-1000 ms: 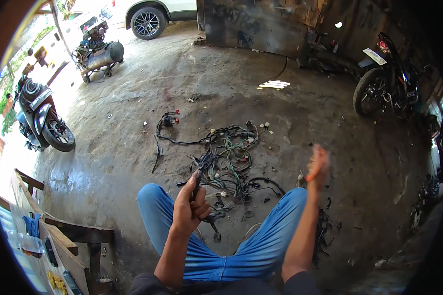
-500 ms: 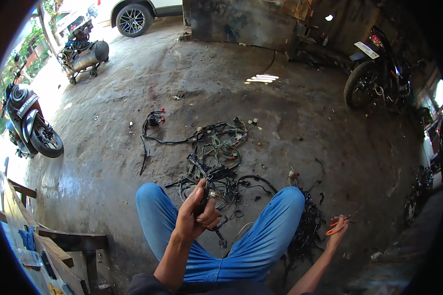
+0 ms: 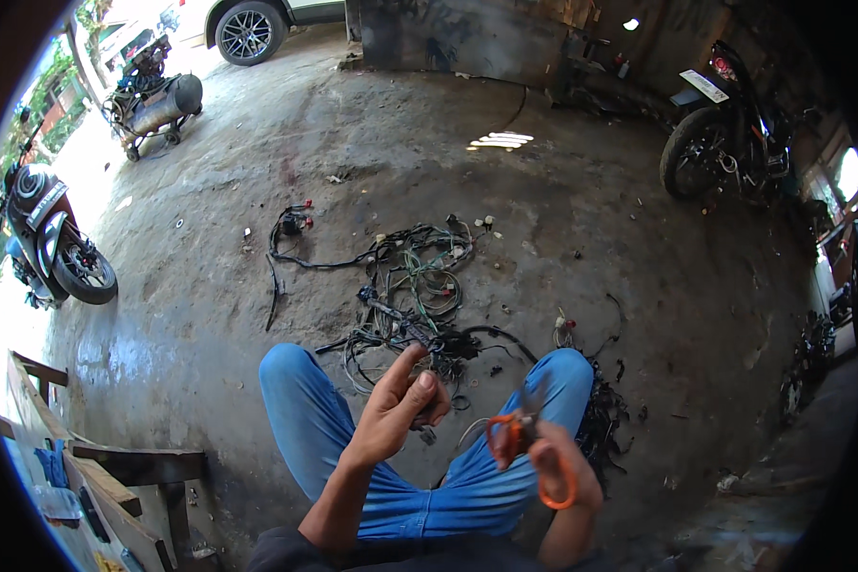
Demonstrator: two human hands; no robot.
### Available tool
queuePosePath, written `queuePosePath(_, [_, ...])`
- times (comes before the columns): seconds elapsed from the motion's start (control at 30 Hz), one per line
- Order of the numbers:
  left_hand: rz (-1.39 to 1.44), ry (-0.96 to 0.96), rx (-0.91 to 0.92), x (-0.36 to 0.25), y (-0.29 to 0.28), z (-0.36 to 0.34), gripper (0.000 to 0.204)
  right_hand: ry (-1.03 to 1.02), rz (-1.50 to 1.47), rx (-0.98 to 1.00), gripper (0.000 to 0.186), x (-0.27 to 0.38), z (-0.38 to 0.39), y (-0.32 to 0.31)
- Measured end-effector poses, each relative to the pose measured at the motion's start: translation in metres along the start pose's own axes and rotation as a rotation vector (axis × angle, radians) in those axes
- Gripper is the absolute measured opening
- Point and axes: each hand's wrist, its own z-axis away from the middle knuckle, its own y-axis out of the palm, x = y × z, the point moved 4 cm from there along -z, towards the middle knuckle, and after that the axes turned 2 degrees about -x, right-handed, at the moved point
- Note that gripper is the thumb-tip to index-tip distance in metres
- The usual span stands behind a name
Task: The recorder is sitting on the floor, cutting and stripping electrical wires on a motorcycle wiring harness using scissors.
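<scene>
My left hand (image 3: 396,410) is closed between my knees, with a black taped wiring harness (image 3: 387,309) running out beyond its fingertips. A short end with a dark connector hangs below the curled fingers. The rest of the harness lies tangled on the floor ahead, with green, black and pale wires showing. Over my right thigh, my right hand (image 3: 567,467), a little blurred, grips scissors (image 3: 508,437) with orange handles. Their dark blades point up and away from me, clear of the harness. What the left palm covers is hidden.
Black scraps (image 3: 602,419) lie beside my right knee. A wooden bench (image 3: 143,465) stands close on my left. Farther off are a scooter (image 3: 62,243), an air compressor (image 3: 162,110), a motorcycle (image 3: 705,153) and a white car (image 3: 319,10). Small connectors dot the concrete floor.
My right hand has swung in from the far right with the scissors, to over my right thigh. The left hand has turned slightly, its thumb now lying lower, with the harness still in it.
</scene>
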Motion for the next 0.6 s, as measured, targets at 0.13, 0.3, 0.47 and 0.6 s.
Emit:
queuePosePath(0.13, [-0.223, -0.014, -0.033, -0.008, -0.001, 0.005, 0.041, 0.216, -0.072, 0.178, 0.065, -0.015, -0.007, 0.031])
queuePosePath(0.3, [-0.318, -0.063, -0.068, -0.009, -0.007, 0.010, 0.038, 0.302, -0.029, 0.189, 0.067, -0.018, -0.003, 0.037])
queuePosePath(0.47, [-0.395, -0.086, -0.130, -0.003, -0.010, 0.014, 0.033, 0.369, 0.012, 0.171, 0.069, -0.017, -0.001, 0.045])
queuePosePath(0.6, [-0.383, -0.103, -0.111, 0.001, -0.008, 0.010, 0.047, 0.429, 0.025, 0.130, 0.064, -0.025, 0.003, 0.042])
